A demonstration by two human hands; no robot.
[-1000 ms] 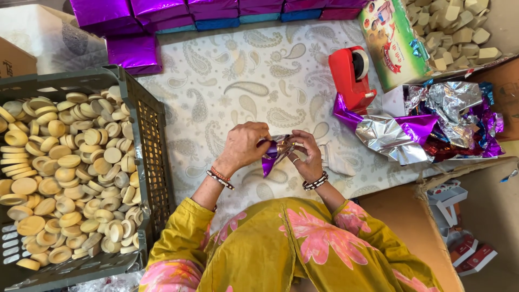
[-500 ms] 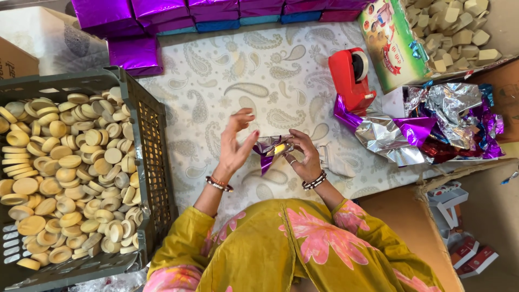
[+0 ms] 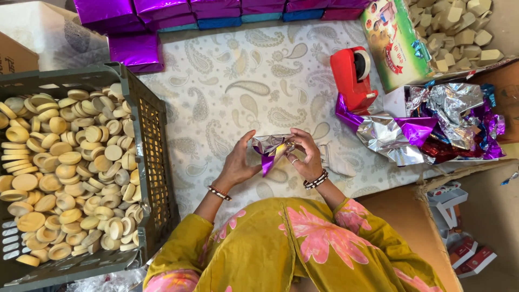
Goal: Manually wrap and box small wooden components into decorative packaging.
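While both hands fold a foil wrapper [image 3: 272, 147] at mid-frame above the patterned cloth [image 3: 227, 92], the left hand [image 3: 240, 162] cupping one end and the right hand [image 3: 305, 154] pinching the other, thin foil could tear or slip loose. Whatever sits inside is hidden; the crate [image 3: 157, 162] of round pieces [image 3: 65, 173] runs off the left edge.

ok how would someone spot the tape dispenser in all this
Start at the paisley cloth covering the work surface and look to its right edge, just above the heap of crumpled foil wrappers. The tape dispenser stands there: the only solid red plastic thing, holding a roll of tape.
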